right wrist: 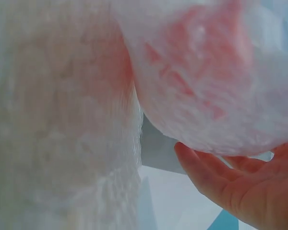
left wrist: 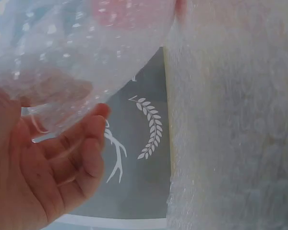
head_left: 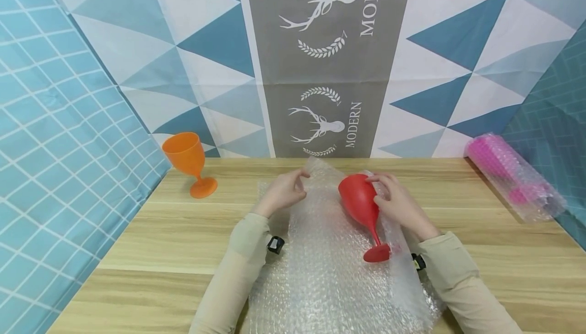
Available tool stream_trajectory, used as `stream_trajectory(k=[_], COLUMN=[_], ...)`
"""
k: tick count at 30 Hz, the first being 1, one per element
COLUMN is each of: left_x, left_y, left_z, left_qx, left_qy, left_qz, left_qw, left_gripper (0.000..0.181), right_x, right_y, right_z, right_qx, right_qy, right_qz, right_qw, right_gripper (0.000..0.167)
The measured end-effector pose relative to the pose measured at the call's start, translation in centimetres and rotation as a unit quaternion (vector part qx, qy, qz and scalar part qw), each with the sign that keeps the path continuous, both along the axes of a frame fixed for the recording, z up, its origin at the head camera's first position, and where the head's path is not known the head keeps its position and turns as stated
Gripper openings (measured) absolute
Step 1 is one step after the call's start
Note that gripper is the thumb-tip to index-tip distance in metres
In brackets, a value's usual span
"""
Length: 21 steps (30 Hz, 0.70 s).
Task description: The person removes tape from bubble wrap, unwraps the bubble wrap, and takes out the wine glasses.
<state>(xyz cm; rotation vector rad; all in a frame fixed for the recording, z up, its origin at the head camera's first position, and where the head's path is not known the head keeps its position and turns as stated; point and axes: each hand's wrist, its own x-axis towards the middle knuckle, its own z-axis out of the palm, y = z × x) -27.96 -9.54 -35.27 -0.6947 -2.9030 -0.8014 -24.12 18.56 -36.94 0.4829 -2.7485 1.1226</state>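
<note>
Bubble wrap (head_left: pixel 320 283), red goblet (head_left: pixel 359 202) atop, right hand (head_left: pixel 402 204) apparently touching its rim

Enclosed tabletop booth, room type unclear: wood-grain table (head_left: pixel 155 252), triangle-and-deer-print backdrop (head_left: pixel 316 69), blue grid-patterned sheet (head_left: pixel 59 135) on left.

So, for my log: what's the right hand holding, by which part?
The fingers apparently hold the clear bubble wrap by its right edge, at the red stemmed goblet's bowl.

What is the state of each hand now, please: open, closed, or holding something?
Left hand: partly curled at the bubble wrap; whether it grips, I cannot tell.
Right hand: curled, holding bubble wrap against the red goblet.
</note>
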Motion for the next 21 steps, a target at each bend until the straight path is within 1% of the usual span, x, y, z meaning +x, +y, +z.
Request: stream_trajectory(k=[5,12,15,19,20,21], left_x=[0.0,0.3,0.3,0.2,0.1,0.0], left_y=[-0.5,-0.8,-0.9,-1.1,-1.2,-1.2], left_z=[-0.1,0.0,0.0,-0.2,-0.3,-0.4], left_qx=[-0.026,-0.058,-0.063,-0.055,-0.054,-0.054], left_qy=[-0.021,-0.038,-0.059,-0.091,-0.089,-0.092], left_qz=[-0.004,-0.012,-0.017,-0.021,-0.027,-0.027], left_qw=[0.9994,0.9975,0.9961,0.9941,0.9942,0.9940], left_gripper=[0.049,0.055,0.059,0.061,0.061,0.061], right_x=[-0.3,-0.4,-0.6,-0.8,-0.9,-0.9], right_y=[0.6,1.2,1.5,2.0,2.1,2.1], right_z=[-0.1,0.1,0.0,-0.3,-0.3,-0.4], right_qx=[0.005,0.020,0.023,0.019,0.016,0.013], right_qy=[0.007,-0.003,0.001,0.002,-0.001,-0.004], right_qz=[0.002,-0.002,0.002,0.007,0.008,0.009], right_qw=[1.0000,0.9998,0.9997,0.9998,0.9998,0.9999], right_gripper=[0.036,0.038,0.041,0.046,0.047,0.048])
